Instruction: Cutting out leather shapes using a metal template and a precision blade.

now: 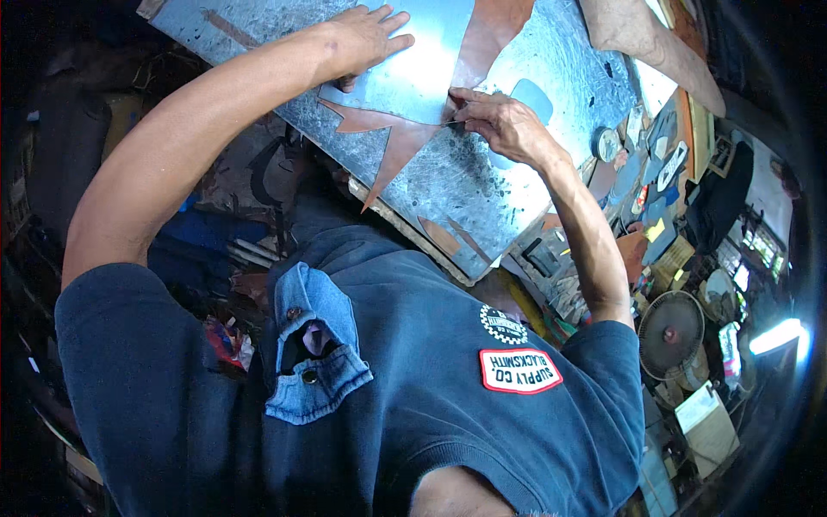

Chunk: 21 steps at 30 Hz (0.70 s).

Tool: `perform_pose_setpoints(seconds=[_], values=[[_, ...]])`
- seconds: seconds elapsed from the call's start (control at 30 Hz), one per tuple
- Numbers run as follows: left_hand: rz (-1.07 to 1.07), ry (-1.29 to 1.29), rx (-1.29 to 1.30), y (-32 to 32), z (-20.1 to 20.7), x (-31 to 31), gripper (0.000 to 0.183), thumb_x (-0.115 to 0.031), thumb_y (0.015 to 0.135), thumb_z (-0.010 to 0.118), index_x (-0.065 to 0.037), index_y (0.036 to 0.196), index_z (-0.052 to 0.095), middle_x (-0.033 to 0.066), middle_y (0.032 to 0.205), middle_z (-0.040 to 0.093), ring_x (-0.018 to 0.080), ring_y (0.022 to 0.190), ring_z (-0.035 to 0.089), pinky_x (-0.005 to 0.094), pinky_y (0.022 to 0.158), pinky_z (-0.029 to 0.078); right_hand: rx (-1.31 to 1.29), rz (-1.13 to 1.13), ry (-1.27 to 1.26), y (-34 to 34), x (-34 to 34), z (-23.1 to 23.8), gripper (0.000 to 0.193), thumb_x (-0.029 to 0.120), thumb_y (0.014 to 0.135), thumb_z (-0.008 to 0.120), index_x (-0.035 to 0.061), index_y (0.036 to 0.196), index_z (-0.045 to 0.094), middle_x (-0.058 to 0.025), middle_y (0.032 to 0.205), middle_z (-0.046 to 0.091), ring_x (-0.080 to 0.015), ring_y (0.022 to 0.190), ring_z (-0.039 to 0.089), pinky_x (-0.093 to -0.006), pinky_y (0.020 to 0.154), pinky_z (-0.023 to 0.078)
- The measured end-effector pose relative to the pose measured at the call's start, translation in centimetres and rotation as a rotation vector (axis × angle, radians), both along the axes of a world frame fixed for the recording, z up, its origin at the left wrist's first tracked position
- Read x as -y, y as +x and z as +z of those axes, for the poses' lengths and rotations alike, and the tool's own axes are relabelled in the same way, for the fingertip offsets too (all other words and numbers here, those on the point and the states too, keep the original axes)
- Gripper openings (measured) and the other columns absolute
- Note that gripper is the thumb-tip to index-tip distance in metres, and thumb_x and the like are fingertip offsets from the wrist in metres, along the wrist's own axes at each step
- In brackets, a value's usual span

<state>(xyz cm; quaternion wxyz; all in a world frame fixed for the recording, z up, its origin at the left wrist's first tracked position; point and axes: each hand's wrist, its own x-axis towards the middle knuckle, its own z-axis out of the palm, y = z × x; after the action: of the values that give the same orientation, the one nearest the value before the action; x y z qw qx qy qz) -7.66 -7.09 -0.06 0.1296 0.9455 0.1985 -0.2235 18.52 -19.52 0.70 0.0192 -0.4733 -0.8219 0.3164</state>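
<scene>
My left hand (370,39) lies spread with fingers apart on a smooth pale grey-blue sheet (405,82). Beneath this sheet, brown leather (409,142) sticks out past its near edge in pointed offcuts, and another brown strip (493,39) runs along its right side. At the sheet's near right corner, my right hand (508,125) is closed, thumb and fingers pinched together against the leather edge. Something small and dark is at its fingertips, too hidden to name. A rounded grey-blue flat piece (532,99) lies just beyond the right hand.
The scuffed metal worktop (431,194) ends close to my body. Brown scraps (439,234) lie near its front edge. At right are a round tin (606,144), several flat cut shapes, and a large tan hide piece (655,47). A fan (672,334) stands farther right.
</scene>
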Motion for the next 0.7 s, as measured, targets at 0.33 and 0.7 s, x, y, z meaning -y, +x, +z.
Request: perform_pose_setpoints(seconds=[0.33,0.7], values=[[0.016,-0.019,0.051,-0.5,-0.3,0.4,0.102,-0.021,0.056,0.089,-0.016,0.144,0.036,0.0163,0.153,0.026,0.0359,0.141,0.026,0.0485,0.112,0.031,0.076,-0.205,0.078,-0.5,4.6,0.1,0.016,0.009,0.082,0.062,0.0069,0.097,0.066,-0.0114,0.097,0.065,-0.0332,0.088,0.064,-0.0435,0.075,0.053],[0.426,-0.351,0.905,-5.3,-3.5,5.0,0.056,-0.011,0.088,0.063,-0.002,0.138,0.040,0.0290,0.146,0.030,0.0458,0.134,0.033,0.0492,0.111,0.030,0.256,-0.582,0.169,-12.4,13.3,1.1,0.053,0.000,0.075,0.059,0.0147,0.126,0.053,-0.0128,0.107,0.052,-0.0307,0.099,0.054,-0.0414,0.084,0.048]])
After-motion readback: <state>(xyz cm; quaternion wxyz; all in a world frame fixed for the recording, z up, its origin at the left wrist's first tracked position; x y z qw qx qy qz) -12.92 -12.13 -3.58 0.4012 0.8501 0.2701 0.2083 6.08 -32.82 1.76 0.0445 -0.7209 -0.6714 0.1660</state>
